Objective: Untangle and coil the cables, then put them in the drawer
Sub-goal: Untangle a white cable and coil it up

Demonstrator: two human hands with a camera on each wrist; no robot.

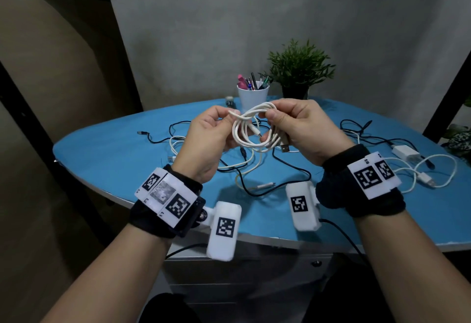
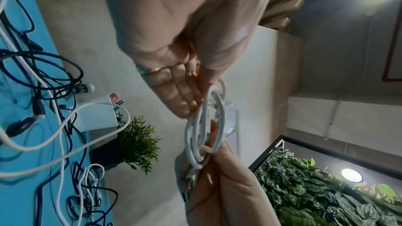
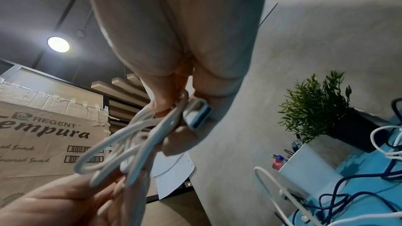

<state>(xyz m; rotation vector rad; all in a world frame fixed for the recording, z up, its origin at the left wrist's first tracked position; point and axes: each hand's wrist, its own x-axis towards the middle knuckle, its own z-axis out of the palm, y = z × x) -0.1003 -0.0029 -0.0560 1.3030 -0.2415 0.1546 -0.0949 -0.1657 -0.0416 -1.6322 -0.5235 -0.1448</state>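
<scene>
A white USB cable [image 1: 251, 129] is wound into a small coil and held in the air above the blue table [image 1: 109, 152]. My right hand [image 1: 293, 129] grips one side of the coil [image 3: 130, 137], with the USB plug [image 3: 199, 115] sticking out below its fingers. My left hand [image 1: 216, 129] pinches the coil's other side [image 2: 204, 126] near a loose end. On the table beneath lie tangled black cables [image 1: 275, 167] and white cables [image 1: 244, 163]. A grey drawer unit [image 1: 254, 279] stands under the table, its drawers closed.
A white cup of pens [image 1: 252, 96] and a potted plant [image 1: 299, 70] stand at the table's back. A white charger [image 1: 405, 153] with more cable [image 1: 433, 170] lies at the right. A cardboard sheet [image 1: 63, 93] leans at the left.
</scene>
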